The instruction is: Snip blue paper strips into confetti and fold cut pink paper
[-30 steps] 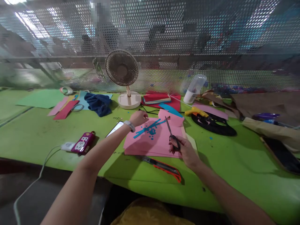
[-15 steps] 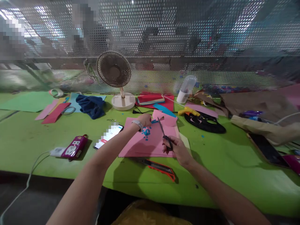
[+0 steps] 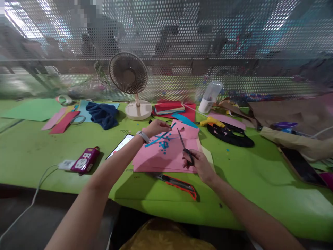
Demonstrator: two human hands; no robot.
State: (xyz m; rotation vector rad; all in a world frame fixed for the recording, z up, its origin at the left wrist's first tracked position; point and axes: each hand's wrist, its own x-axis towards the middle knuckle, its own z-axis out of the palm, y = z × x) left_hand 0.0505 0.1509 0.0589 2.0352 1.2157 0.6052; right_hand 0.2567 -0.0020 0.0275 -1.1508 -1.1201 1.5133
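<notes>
Mesh (image 3: 177, 80) is being seen across the whole background. The green table (image 3: 247, 187) is being taken up by paper and tools. A fan (image 3: 128, 73) is being supported near the mesh. Pink sheets (image 3: 153, 162) are being overhung by both hands, which are being held apart from each other. The cutter (image 3: 179, 184) is being borne by the table, just in front of the sheets. By the right hand (image 3: 201, 165), fingers curled round the handles, scissors (image 3: 181, 140) are being gripped, their blades being pointed forward. By the left hand (image 3: 158, 127), a blue strip (image 3: 155, 140) is being pinched above the sheets, near the scissors' tip. Blue bits (image 3: 163, 145) are being carried by the sheets.
</notes>
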